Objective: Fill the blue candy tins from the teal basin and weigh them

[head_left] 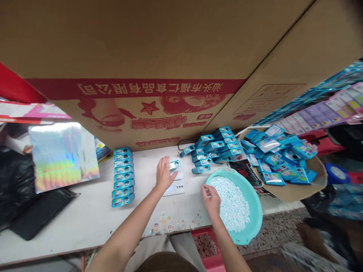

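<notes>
One blue box (175, 164), brightly printed, on white scale (175, 189).

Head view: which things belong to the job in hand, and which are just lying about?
Likely in use:
white scale
blue box beside the left hand
turquoise basin of white pieces, by the right hand
row of blue boxes

Likely just lying about:
black pouch
shiny silver sheet

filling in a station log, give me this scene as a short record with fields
left hand: beside a small blue box at the white scale; grip unclear
right hand: curled by the basin's left rim; contents unclear
teal basin: white pellets
left of scale: row of blue boxes
far right: open carton, more blue boxes
</notes>
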### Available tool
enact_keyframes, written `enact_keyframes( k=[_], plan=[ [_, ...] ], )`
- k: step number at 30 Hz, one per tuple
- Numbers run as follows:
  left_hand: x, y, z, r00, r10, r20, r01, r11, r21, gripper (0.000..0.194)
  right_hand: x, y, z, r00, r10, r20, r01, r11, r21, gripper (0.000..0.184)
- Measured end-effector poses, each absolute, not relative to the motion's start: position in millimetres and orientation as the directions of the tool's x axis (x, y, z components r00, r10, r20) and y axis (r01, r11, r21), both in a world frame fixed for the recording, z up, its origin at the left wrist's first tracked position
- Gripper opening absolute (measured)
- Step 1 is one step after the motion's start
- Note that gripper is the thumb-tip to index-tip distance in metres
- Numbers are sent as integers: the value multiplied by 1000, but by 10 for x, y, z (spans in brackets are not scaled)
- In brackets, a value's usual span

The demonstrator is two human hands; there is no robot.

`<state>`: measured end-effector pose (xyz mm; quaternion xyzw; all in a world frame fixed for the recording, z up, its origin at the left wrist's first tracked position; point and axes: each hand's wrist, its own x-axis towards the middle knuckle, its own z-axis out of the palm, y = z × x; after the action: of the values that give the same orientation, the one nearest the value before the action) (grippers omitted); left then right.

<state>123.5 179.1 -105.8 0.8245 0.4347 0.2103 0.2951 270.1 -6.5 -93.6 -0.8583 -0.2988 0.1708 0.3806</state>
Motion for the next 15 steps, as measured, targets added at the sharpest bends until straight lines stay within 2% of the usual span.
enact_keyframes(
  k=[3,5,11,15],
  plan=[
    [1504,1851,-1047,620,784,-28,631,-477,611,39,2666,-600,-985,814,566,-128,332,-636,-697,45],
    [1461,1786,-1012,636,769,-64,645,-484,591,29,2643,-892,-1015,823,547,-152,327,-677,-660,47],
    [456,1194,-698,680,729,-85,618,-506,602,38,2583,-1329,-1087,804,569,-170,368,-702,-610,52],
    [-436,814,-612,604,761,-237,714,-385,585,40,2568,-1319,-1122,767,619,-165,407,-670,-621,55]
  ],
)
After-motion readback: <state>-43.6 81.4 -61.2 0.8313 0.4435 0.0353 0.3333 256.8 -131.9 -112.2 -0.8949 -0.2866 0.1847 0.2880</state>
